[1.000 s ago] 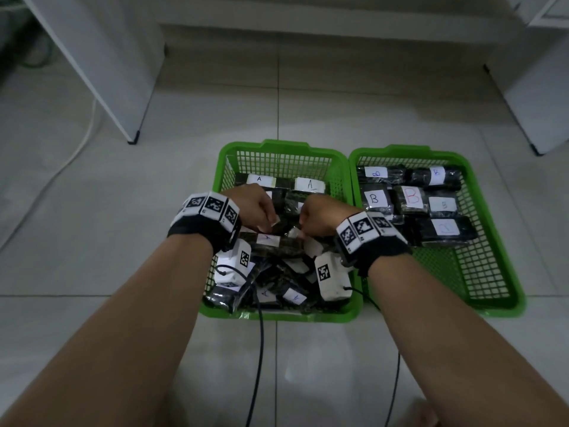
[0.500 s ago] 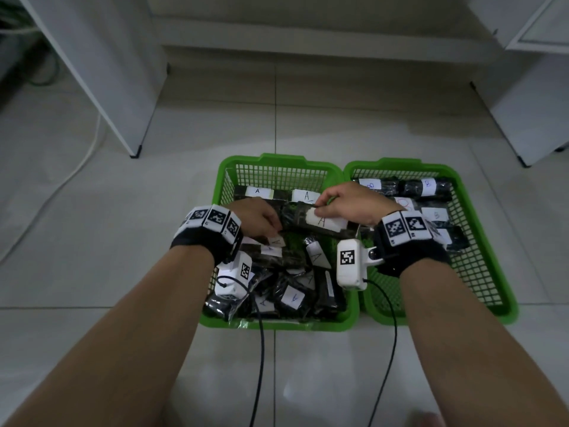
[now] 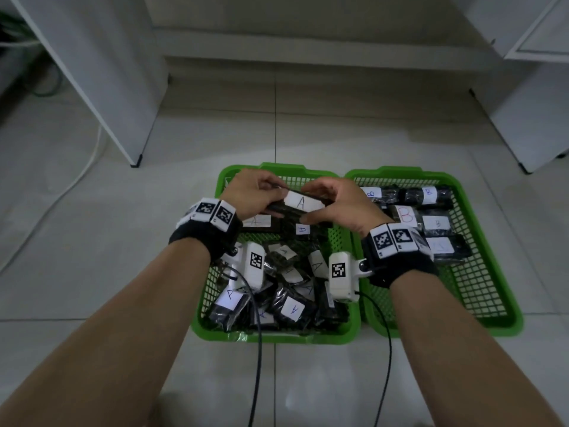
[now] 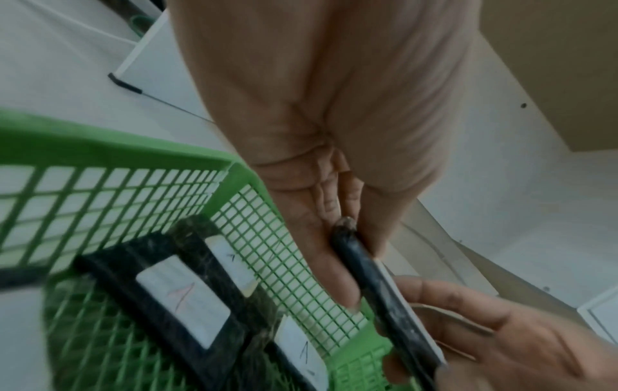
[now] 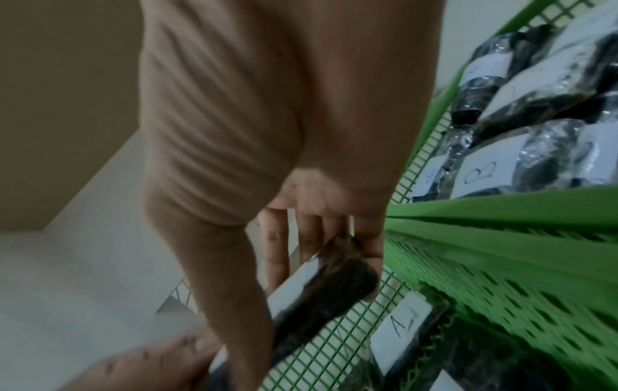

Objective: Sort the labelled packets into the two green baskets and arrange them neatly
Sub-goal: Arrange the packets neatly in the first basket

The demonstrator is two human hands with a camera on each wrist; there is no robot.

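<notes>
Packet (image 3: 303, 208) marked A pinched endwise by both hands (image 3: 257, 192), wrist views show its edge

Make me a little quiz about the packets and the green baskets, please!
1. True or false: the packet held up by both hands carries a label marked B.
2. Which basket holds the neat rows of B packets? a) the left basket b) the right basket c) neither
3. Fill in: the left hand grips one end of the held packet and the right hand grips the ____ end.

Key:
1. False, its label reads A.
2. b
3. other
</notes>
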